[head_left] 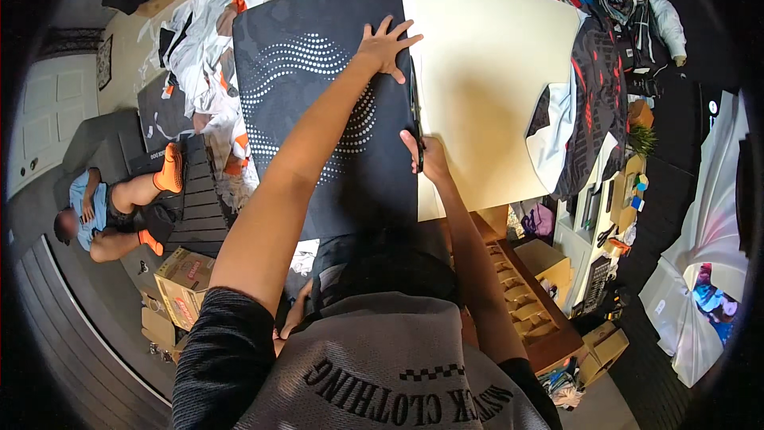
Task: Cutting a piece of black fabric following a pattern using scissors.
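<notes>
A black fabric panel [318,111] printed with wavy rows of white dots lies flat on the cream tabletop [477,72]. Fingers spread, my left hand [383,49] presses on the panel near its right edge, its fingertips reaching over the pale strip beside it. My right hand [433,159] grips a pair of black-handled scissors [416,115] by the handles. Their blades point away from me along the panel's right edge, just below my left hand. How far the blades are apart is too small to tell.
Patterned black and red garments [593,103] and a white piece hang over the table's right side. White and orange fabric scraps [199,80] heap along its left. Below right is an open wooden drawer [521,302]. A seated person [99,207] is at far left, near a cardboard box [183,283].
</notes>
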Demonstrator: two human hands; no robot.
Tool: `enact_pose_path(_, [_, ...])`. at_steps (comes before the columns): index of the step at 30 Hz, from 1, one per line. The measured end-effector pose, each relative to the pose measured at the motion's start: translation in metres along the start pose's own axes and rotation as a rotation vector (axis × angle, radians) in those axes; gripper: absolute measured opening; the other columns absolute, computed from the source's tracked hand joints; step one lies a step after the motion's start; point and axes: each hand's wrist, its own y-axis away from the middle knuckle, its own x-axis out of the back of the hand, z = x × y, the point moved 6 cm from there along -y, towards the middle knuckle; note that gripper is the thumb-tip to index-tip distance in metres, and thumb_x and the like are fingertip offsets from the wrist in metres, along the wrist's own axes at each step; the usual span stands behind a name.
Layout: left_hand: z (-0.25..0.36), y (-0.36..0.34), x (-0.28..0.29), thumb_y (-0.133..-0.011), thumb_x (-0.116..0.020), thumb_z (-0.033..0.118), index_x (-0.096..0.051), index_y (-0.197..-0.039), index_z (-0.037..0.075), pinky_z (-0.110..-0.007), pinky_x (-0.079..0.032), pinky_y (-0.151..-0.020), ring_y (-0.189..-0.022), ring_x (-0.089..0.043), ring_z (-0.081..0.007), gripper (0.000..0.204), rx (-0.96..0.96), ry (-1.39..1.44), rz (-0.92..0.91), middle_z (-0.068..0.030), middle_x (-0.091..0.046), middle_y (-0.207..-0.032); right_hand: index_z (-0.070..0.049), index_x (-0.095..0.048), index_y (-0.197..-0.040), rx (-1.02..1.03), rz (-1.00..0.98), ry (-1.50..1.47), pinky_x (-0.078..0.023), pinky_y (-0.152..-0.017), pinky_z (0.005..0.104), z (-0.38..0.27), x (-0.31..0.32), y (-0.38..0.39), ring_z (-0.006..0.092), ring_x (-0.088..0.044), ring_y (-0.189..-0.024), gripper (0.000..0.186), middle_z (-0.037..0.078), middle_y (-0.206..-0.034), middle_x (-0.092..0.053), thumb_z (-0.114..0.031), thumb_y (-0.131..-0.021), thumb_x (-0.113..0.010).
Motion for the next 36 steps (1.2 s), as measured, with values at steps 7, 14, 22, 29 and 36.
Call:
enact_pose_path(7, [-0.003, 0.000, -0.002, -0.052, -0.087, 0.052, -0.018, -0.152, 0.035, -0.057, -0.024, -0.109, -0.146, -0.012, -0.0269, 0.122, 0.008, 0.030, 0.014, 0.0134, -0.010, -0.160, -0.008, -0.048, -0.056, 0.016, 0.008, -0.014, -0.038, -0.040, 0.0248, 0.001, 0.000, -0.001, 0.0124, -0.045, -0.037, 0.052, 0.002, -0.046, -0.046, -0.044, -0.088, -0.067])
enact_pose_path(14, [-0.001, 0.000, -0.002, -0.053, -0.087, 0.050, -0.018, -0.153, 0.030, -0.057, -0.023, -0.109, -0.146, -0.013, -0.0267, 0.124, 0.016, 0.030, -0.009, 0.0141, -0.011, -0.160, -0.007, -0.049, -0.054, 0.031, 0.015, 0.006, -0.038, -0.039, 0.0248, 0.003, 0.001, -0.003, 0.0123, -0.045, -0.036, 0.052, 0.002, -0.045, -0.046, -0.043, -0.088, -0.067])
enact_pose_path(22, [-0.003, 0.000, -0.002, -0.055, -0.085, 0.053, -0.019, -0.153, 0.030, -0.057, -0.024, -0.109, -0.145, -0.013, -0.0271, 0.121, 0.000, 0.023, 0.020, 0.0139, -0.012, -0.160, -0.007, -0.050, -0.054, 0.064, 0.012, 0.023, -0.038, -0.039, 0.0245, -0.004, -0.001, -0.001, 0.0122, -0.045, -0.036, 0.052, 0.002, -0.044, -0.046, -0.042, -0.088, -0.067])
enact_pose_path(29, [-0.015, 0.000, -0.009, -0.057, -0.078, 0.065, -0.017, -0.154, 0.030, -0.056, -0.023, -0.110, -0.146, -0.014, -0.0278, 0.119, -0.033, 0.055, 0.172, 0.0065, -0.010, -0.161, -0.009, -0.047, -0.054, 0.044, -0.011, 0.003, -0.039, -0.039, 0.0243, -0.004, -0.004, 0.001, 0.0116, -0.045, -0.037, 0.051, 0.002, -0.045, -0.045, -0.042, -0.089, -0.067])
enact_pose_path(36, [-0.016, 0.036, -0.036, -0.064, -0.063, 0.076, -0.020, -0.154, 0.019, -0.053, -0.017, -0.115, -0.147, -0.015, -0.0273, 0.115, -0.010, 0.133, 0.527, -0.0040, -0.014, -0.161, -0.010, -0.046, -0.057, -0.007, -0.012, 0.005, -0.039, -0.040, 0.0240, 0.011, 0.001, 0.003, 0.0110, -0.044, -0.037, 0.050, 0.001, -0.047, -0.045, -0.041, -0.089, -0.067])
